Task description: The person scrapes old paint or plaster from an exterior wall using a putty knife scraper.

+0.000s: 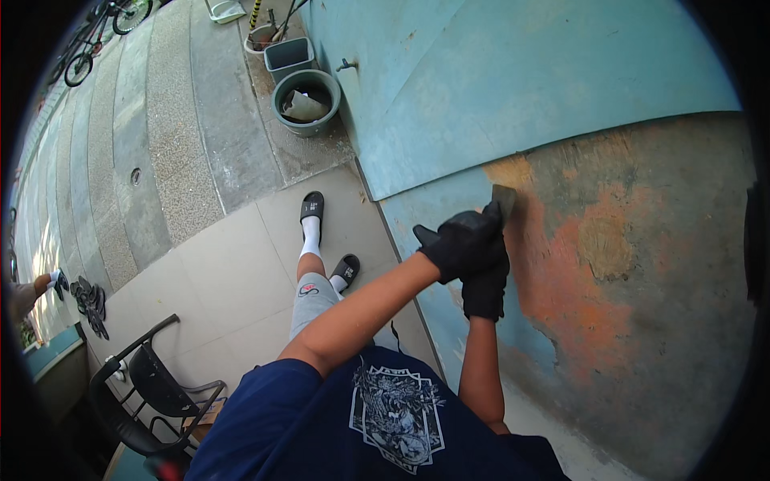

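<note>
Both of my hands wear black gloves and are close together at the blue wall (437, 212). A scraper (504, 200) with a short, flat, dull blade sticks out beyond my fingers, its edge against the wall where blue paint borders a bare patch. My left hand (459, 247) is closed at the scraper, its thumb sticking out to the left. Just below and partly behind it, my right hand (486, 282) is closed too. The handle is hidden inside the gloves. Bare grey and orange-stained plaster (593, 297) spreads to the right of the blade.
A round grey-green tub (335, 103) with a pale piece inside and a rectangular bin (289, 54) stand along the wall. A tap (346, 64) juts from it. Behind me at left is a black chair (156, 377). Sandals (88, 303), another person's leg (36, 289) and bicycles (96, 40) are farther off.
</note>
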{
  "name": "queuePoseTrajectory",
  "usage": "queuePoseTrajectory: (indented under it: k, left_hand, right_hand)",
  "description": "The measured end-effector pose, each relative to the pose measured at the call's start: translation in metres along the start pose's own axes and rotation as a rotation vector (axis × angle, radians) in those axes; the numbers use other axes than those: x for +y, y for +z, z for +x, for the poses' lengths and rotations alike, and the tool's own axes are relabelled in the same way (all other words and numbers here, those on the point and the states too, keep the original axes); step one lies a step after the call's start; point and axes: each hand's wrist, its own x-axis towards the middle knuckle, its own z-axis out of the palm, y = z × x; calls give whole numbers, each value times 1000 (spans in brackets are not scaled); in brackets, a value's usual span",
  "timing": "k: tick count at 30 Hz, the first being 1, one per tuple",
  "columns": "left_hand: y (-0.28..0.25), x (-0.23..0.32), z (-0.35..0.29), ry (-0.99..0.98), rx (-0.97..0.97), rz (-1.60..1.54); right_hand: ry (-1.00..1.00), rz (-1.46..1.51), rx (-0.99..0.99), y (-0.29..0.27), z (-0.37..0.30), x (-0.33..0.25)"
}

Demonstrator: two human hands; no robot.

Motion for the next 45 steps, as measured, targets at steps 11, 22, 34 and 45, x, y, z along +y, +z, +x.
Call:
queuePoseTrajectory:
  k: [11,22,34,45]
  left_hand:
    - [-2,-9,-4,41,55,-22]
    - [-5,6,-20,42,-2,-37]
    - [4,3,-20,41,1,-15]
    - [-6,-13,-6,-28,-59,-10]
  right_hand:
    - [40,-26,31,16,-1,3]
    - [135,52,27,1,-16,-16]
    - [36,-40,24,-4,-10,-15]
    - [109,111,20,9,0,-18]
